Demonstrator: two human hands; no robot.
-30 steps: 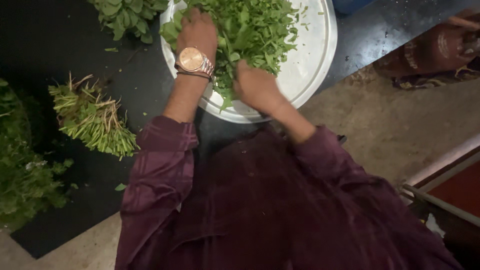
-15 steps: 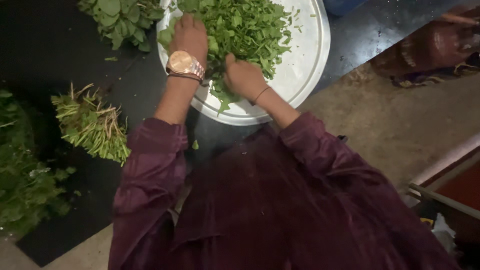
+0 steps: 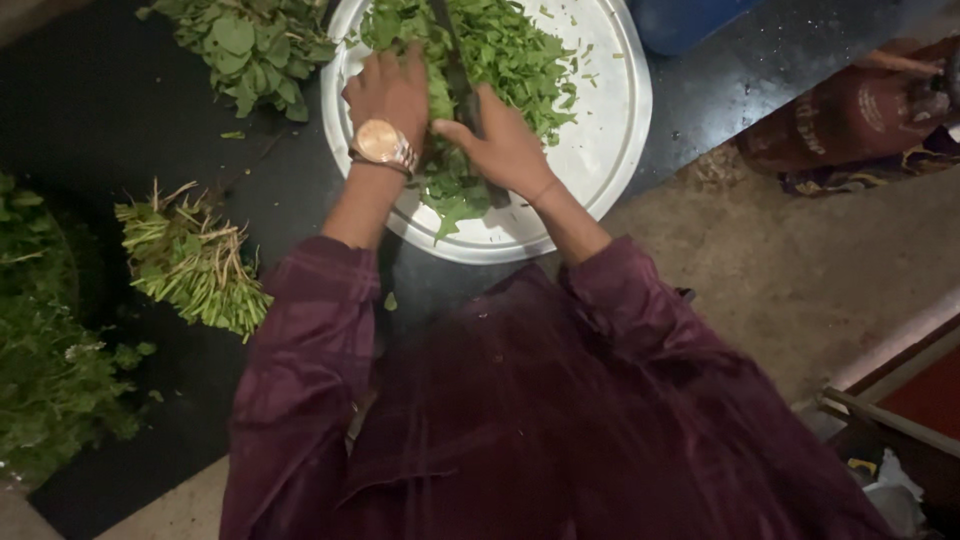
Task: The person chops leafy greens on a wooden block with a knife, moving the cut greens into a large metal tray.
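A round white tray [image 3: 618, 130] lies on a dark counter [image 3: 110, 130] and holds a heap of chopped green leaves [image 3: 520, 60]. My left hand [image 3: 392, 88], with a gold wristwatch [image 3: 382, 145], presses down on a bunch of leaves [image 3: 448, 185] at the tray's near side. Right beside it, my right hand [image 3: 503, 152] is shut on a dark knife [image 3: 452, 55], whose blade runs away from me across the greens. Both arms wear dark maroon sleeves.
A pile of whole leafy greens [image 3: 250, 40] lies left of the tray. Cut stems with roots [image 3: 190, 262] and more greens [image 3: 45, 390] are at the far left. A blue container [image 3: 690, 20] and a reddish-brown cylinder [image 3: 850, 118] stand at the right, above a concrete floor [image 3: 780, 280].
My right hand has moved up from the tray's near edge to beside my left hand, and the knife blade now shows over the greens. The view has shifted slightly.
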